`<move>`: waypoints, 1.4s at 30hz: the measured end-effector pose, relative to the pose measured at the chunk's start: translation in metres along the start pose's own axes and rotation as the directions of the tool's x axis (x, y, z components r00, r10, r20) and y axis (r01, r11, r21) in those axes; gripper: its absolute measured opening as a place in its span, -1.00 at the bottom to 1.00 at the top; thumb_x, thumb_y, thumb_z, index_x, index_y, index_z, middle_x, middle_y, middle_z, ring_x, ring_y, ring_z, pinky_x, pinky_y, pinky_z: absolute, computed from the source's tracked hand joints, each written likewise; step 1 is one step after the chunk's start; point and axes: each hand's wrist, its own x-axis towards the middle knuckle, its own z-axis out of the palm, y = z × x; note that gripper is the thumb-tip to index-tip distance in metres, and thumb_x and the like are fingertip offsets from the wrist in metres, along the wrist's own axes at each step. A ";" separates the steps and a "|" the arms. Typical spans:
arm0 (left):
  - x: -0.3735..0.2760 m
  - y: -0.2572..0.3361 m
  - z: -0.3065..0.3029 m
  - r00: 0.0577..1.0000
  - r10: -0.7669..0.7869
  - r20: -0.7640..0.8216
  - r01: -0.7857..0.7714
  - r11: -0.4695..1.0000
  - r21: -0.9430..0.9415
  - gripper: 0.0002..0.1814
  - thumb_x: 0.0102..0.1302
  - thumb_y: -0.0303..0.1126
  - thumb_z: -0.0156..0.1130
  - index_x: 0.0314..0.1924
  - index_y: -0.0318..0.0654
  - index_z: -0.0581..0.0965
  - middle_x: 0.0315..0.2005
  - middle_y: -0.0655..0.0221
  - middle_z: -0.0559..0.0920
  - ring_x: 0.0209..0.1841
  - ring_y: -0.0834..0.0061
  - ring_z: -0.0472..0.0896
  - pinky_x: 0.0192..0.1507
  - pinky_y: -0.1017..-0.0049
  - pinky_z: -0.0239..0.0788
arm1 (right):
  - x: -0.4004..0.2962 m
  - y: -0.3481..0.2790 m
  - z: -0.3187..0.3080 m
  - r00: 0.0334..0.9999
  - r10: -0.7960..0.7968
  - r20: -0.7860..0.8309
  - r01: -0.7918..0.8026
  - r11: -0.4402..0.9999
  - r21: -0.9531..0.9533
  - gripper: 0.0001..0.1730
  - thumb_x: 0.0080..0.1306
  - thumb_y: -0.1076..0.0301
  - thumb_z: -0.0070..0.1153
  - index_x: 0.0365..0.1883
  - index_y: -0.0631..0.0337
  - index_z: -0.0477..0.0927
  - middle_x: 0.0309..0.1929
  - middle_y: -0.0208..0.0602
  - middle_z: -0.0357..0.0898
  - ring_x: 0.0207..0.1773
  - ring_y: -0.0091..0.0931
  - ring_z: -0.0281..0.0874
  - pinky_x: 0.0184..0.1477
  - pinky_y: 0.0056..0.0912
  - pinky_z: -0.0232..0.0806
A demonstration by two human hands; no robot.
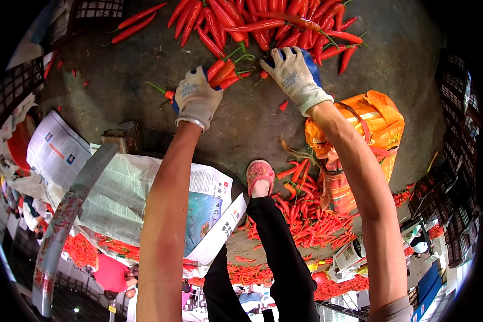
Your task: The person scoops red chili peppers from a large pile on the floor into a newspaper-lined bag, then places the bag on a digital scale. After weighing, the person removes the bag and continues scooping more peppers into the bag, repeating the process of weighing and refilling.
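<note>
Both my hands wear pale knit work gloves with blue-coated palms. In my left hand point(197, 94) is a small bunch of red chili peppers point(224, 74), green stems pointing up and right. Another chili pepper point(169, 94) pokes out on that hand's left side. My right hand point(292, 74) is at the near edge of a heap of red chili peppers point(265, 24), its fingers bent downward. By its thumb a pepper's stem end shows; the palm side is hidden, so I cannot tell whether it grips that pepper.
An orange woven bag point(358, 120) stands under my right forearm, beside more chilies point(306, 217) on the floor. Newspaper point(120, 197) and a worn metal tube point(74, 205) lie left. Two chilies point(135, 26) lie apart. Black plastic crates point(455, 161) line the right. A person in red point(110, 273) is behind.
</note>
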 end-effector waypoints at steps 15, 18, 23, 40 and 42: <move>-0.138 0.016 0.017 0.877 0.274 0.395 0.476 -0.384 -0.791 -0.69 0.23 -0.50 0.20 0.00 -0.35 0.53 -0.05 0.34 0.60 0.00 0.49 0.56 0.09 0.50 0.37 | -0.106 -0.068 -0.069 0.741 0.401 0.539 -0.292 -0.530 0.796 -0.69 0.27 0.34 0.17 -0.10 0.33 0.50 -0.33 -0.50 0.49 -0.26 -0.64 0.39 -0.18 -0.59 0.31; -0.163 0.025 0.033 0.867 0.284 0.410 0.498 -0.453 -0.740 -0.79 0.28 -0.50 0.14 -0.09 -0.34 0.56 -0.14 0.33 0.63 -0.05 0.53 0.58 0.06 0.55 0.36 | -0.121 -0.109 -0.073 0.691 0.644 0.330 -0.379 -0.066 0.923 -0.67 0.31 0.29 0.06 -0.03 0.30 0.52 -0.08 -0.13 0.52 -0.03 -0.29 0.48 0.04 -0.30 0.31; -0.195 0.021 0.047 0.912 0.081 0.401 0.352 -0.656 -0.667 -0.77 0.29 -0.53 0.13 -0.05 -0.37 0.54 -0.06 0.28 0.59 -0.06 0.45 0.58 0.07 0.49 0.41 | -0.135 -0.146 -0.057 0.792 0.522 0.317 -0.277 -0.155 0.948 -0.68 0.37 0.25 -0.06 -0.02 0.23 0.55 0.10 -0.08 0.45 0.14 -0.13 0.37 0.21 -0.18 0.20; -0.167 -0.070 0.066 0.855 -0.327 0.402 0.123 -0.625 -0.771 -0.67 0.24 -0.40 0.20 0.01 -0.28 0.50 -0.11 0.26 0.58 -0.02 0.26 0.55 0.13 0.23 0.37 | 0.030 -0.106 -0.023 0.994 0.109 0.024 -0.111 0.968 0.223 -0.58 0.15 0.21 0.14 0.02 -0.06 0.53 -0.03 -0.29 0.53 0.04 -0.28 0.46 0.02 -0.10 0.28; -0.168 -0.065 0.063 0.859 -0.283 0.427 0.156 -0.650 -0.744 -0.67 0.25 -0.41 0.19 0.02 -0.30 0.50 -0.10 0.27 0.58 -0.01 0.28 0.55 0.13 0.25 0.36 | 0.010 -0.099 -0.020 0.988 0.116 -0.104 -0.083 0.957 0.278 -0.50 0.05 0.14 0.27 0.01 -0.07 0.55 0.04 -0.26 0.50 0.10 -0.25 0.42 0.11 -0.08 0.23</move>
